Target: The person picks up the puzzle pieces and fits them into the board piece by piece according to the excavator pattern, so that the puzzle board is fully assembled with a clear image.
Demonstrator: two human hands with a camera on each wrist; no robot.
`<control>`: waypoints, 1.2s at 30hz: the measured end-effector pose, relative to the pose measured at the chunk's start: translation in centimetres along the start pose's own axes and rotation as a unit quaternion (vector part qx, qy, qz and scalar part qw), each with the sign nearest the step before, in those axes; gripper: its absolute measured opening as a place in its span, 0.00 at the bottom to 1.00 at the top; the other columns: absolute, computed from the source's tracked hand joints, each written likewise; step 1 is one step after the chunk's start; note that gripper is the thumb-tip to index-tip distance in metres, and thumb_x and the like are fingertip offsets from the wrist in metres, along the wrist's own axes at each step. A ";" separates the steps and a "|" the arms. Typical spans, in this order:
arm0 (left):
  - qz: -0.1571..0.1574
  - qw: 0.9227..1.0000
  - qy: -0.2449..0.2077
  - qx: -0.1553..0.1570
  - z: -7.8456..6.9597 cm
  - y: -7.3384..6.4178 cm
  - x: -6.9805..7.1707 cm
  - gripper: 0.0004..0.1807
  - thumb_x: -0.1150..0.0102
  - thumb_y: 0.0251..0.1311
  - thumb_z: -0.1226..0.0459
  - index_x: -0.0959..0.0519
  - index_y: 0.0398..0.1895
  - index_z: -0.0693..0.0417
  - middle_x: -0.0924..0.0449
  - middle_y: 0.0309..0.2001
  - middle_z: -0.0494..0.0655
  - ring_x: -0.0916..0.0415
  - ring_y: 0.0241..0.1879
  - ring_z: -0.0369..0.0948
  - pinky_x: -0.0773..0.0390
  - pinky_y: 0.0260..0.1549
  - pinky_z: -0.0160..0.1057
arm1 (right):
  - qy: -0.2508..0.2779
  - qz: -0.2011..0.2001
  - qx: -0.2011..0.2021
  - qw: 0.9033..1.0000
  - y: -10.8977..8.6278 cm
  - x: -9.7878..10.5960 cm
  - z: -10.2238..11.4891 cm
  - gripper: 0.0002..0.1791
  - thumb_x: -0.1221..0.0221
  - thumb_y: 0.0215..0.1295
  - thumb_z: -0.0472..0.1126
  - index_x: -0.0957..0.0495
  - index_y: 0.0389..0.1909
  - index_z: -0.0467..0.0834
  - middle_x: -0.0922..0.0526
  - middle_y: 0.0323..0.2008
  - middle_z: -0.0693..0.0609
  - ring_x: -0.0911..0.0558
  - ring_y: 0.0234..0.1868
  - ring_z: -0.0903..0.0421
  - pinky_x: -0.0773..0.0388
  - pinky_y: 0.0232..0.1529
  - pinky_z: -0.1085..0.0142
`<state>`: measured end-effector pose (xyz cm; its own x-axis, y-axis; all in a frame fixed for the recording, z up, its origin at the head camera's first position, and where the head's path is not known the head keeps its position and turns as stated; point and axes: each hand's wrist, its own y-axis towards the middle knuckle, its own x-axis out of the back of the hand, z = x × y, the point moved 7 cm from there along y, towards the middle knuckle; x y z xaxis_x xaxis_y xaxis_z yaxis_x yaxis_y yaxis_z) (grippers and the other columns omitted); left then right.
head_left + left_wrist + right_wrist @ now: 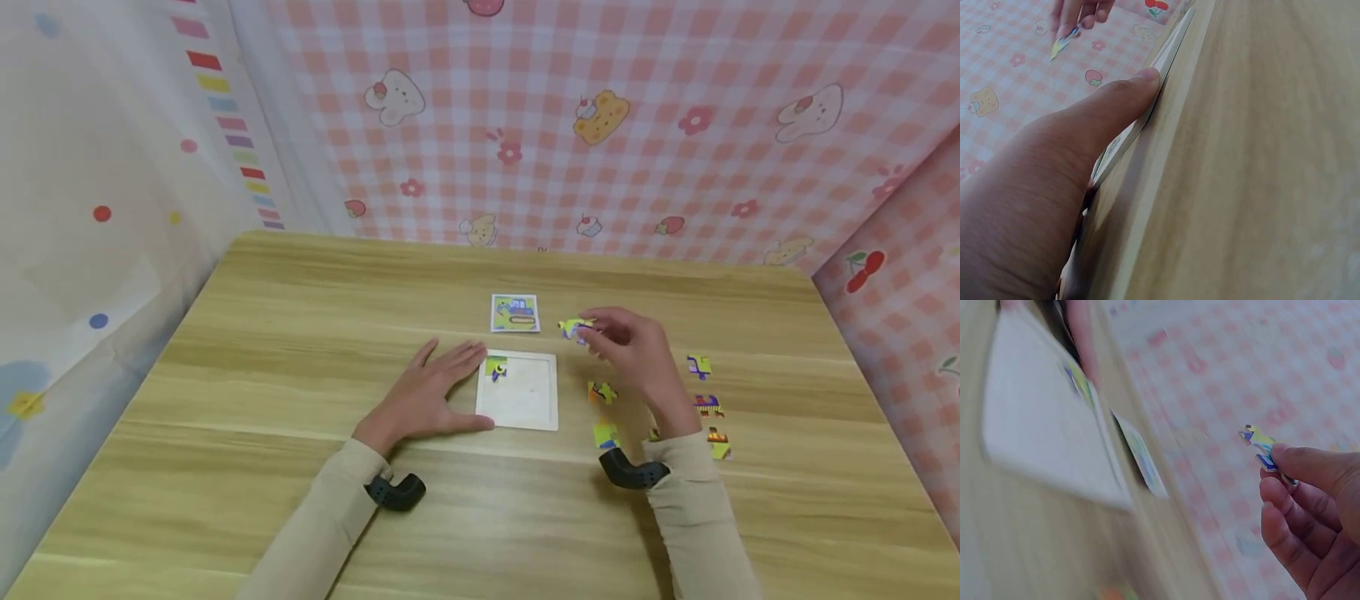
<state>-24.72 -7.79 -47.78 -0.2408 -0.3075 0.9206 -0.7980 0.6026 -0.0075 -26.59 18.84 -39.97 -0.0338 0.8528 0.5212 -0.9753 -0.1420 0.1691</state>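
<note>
My right hand (633, 350) pinches a yellow-green and blue jigsaw piece (1262, 445) between thumb and fingers. It holds the piece above the table, to the right of a small picture card (515, 313). Below the card lies a white square puzzle tray (525, 402) with a raised rim. One jigsaw piece (496, 367) sits in the tray's upper left corner. My left hand (423, 396) rests at the tray's left side, fingers extended to the upper left corner. In the left wrist view its thumb (1129, 94) touches the tray's edge.
Loose jigsaw pieces lie right of the tray: one (603, 392) close by, another (606, 435) nearer me. Others form a column farther right, such as a green one (699, 366) and a purple one (708, 406). My right wrist partly covers one. A checked cloth (540, 108) hangs behind the table.
</note>
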 end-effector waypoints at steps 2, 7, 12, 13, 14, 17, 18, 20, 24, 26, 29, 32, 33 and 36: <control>0.001 1.000 -0.001 0.001 0.0 0.0 0.0 0.60 0.44 0.54 0.24 0.48 0.83 0.46 0.52 0.82 0.38 0.56 0.81 0.38 0.71 0.79 0.50 | 0.036 0.014 -0.015 0.999 0.4 -1.8 0.3 0.12 0.35 0.72 0.36 0.16 0.52 0.36 0.13 0.36 0.41 0.16 0.32 0.45 0.15 0.31 0.64; 0.000 1.000 -0.009 0.000 0.0 0.0 0.1 0.60 0.44 0.55 0.24 0.47 0.83 0.46 0.51 0.82 0.39 0.56 0.81 0.39 0.72 0.79 0.51 | 0.080 0.051 -0.078 0.992 0.6 -5.5 -0.4 0.11 0.35 0.71 0.34 0.14 0.51 0.34 0.12 0.36 0.43 0.16 0.30 0.53 0.14 0.33 0.63; -0.002 1.000 -0.008 -0.003 0.0 0.1 0.0 0.60 0.44 0.55 0.24 0.46 0.83 0.47 0.51 0.82 0.40 0.56 0.81 0.39 0.71 0.79 0.52 | 0.088 0.064 -0.100 0.989 0.6 -7.5 -1.3 0.10 0.35 0.70 0.32 0.14 0.48 0.32 0.11 0.35 0.42 0.17 0.28 0.57 0.16 0.31 0.67; -0.002 1.000 -0.008 -0.003 0.0 0.1 0.0 0.60 0.44 0.55 0.24 0.46 0.83 0.47 0.51 0.82 0.40 0.55 0.81 0.39 0.71 0.79 0.52 | 0.090 0.064 -0.104 0.988 0.6 -7.7 -1.4 0.09 0.35 0.70 0.32 0.13 0.47 0.31 0.11 0.35 0.42 0.16 0.27 0.58 0.16 0.31 0.68; -0.003 1.000 -0.007 -0.003 0.0 0.1 0.0 0.60 0.44 0.55 0.24 0.46 0.83 0.48 0.51 0.82 0.40 0.55 0.81 0.39 0.71 0.79 0.52 | 0.090 0.064 -0.106 0.988 0.5 -7.9 -1.4 0.09 0.35 0.69 0.31 0.14 0.47 0.31 0.11 0.35 0.41 0.16 0.27 0.58 0.16 0.31 0.68; -0.004 1.000 -0.008 -0.003 0.0 0.0 0.1 0.60 0.43 0.55 0.25 0.46 0.83 0.48 0.50 0.82 0.40 0.55 0.81 0.39 0.71 0.79 0.52 | 0.088 0.066 -0.113 0.988 0.5 -8.3 -1.5 0.09 0.35 0.69 0.31 0.14 0.47 0.30 0.11 0.36 0.40 0.16 0.26 0.58 0.15 0.30 0.69; -0.004 1.000 -0.009 -0.003 0.0 0.0 0.1 0.60 0.43 0.55 0.25 0.46 0.83 0.48 0.51 0.82 0.40 0.55 0.81 0.39 0.71 0.79 0.52 | 0.085 0.067 -0.113 0.988 0.5 -8.4 -1.5 0.09 0.35 0.69 0.31 0.14 0.47 0.30 0.11 0.36 0.39 0.16 0.26 0.58 0.15 0.30 0.69; -0.003 1.000 -0.009 -0.002 0.1 0.0 0.1 0.60 0.43 0.55 0.25 0.47 0.83 0.48 0.51 0.82 0.40 0.56 0.81 0.39 0.71 0.79 0.51 | 0.078 0.066 -0.114 0.988 0.5 -8.6 -1.5 0.09 0.35 0.69 0.30 0.14 0.46 0.30 0.11 0.36 0.39 0.16 0.26 0.57 0.16 0.30 0.69; -0.001 1.000 -0.008 0.000 0.1 0.0 0.0 0.60 0.43 0.55 0.25 0.47 0.83 0.47 0.51 0.82 0.39 0.56 0.81 0.38 0.72 0.79 0.51 | 0.053 0.067 -0.109 0.990 0.5 -9.0 -1.6 0.09 0.34 0.69 0.31 0.13 0.46 0.31 0.11 0.35 0.40 0.17 0.26 0.58 0.18 0.29 0.70; -0.001 1.000 -0.007 0.001 0.2 0.0 0.0 0.60 0.43 0.55 0.25 0.47 0.83 0.47 0.51 0.82 0.38 0.56 0.81 0.38 0.72 0.79 0.51 | 0.040 0.068 -0.108 0.991 0.5 -9.1 -1.5 0.09 0.35 0.69 0.32 0.13 0.47 0.31 0.11 0.34 0.41 0.17 0.26 0.57 0.19 0.30 0.70; -0.001 1.000 -0.007 0.001 0.2 0.0 0.0 0.60 0.44 0.55 0.24 0.47 0.83 0.47 0.51 0.82 0.38 0.56 0.81 0.38 0.71 0.79 0.51 | 0.020 0.067 -0.106 0.992 0.5 -9.2 -1.4 0.09 0.34 0.69 0.33 0.12 0.47 0.33 0.11 0.34 0.43 0.17 0.27 0.57 0.19 0.31 0.70; -0.002 1.000 -0.008 0.000 0.1 0.0 0.1 0.60 0.44 0.55 0.24 0.46 0.83 0.48 0.51 0.82 0.39 0.56 0.81 0.39 0.70 0.79 0.52 | 0.000 0.067 -0.097 0.993 0.5 -9.3 -1.3 0.10 0.34 0.69 0.33 0.12 0.47 0.34 0.11 0.35 0.44 0.17 0.29 0.57 0.18 0.33 0.68; -0.003 1.000 -0.009 -0.002 0.1 0.0 0.1 0.60 0.43 0.55 0.25 0.46 0.83 0.48 0.50 0.82 0.40 0.55 0.81 0.39 0.70 0.79 0.53 | -0.008 0.066 -0.094 0.993 0.5 -9.3 -1.3 0.10 0.34 0.69 0.33 0.12 0.47 0.34 0.11 0.36 0.44 0.17 0.30 0.56 0.18 0.34 0.68; -0.005 1.000 -0.010 -0.004 0.1 0.0 0.1 0.60 0.43 0.55 0.25 0.46 0.83 0.49 0.50 0.82 0.41 0.54 0.81 0.40 0.70 0.79 0.53 | -0.027 0.062 -0.084 0.994 0.6 -9.4 -1.2 0.10 0.33 0.69 0.34 0.12 0.47 0.35 0.13 0.38 0.43 0.17 0.33 0.55 0.18 0.37 0.65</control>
<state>-24.81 -7.90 -47.67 -0.2446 -0.3283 0.9123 -0.7963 0.6049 0.0042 -27.10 11.35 -45.72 -0.1493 0.8055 0.5735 -0.9872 -0.1547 -0.0398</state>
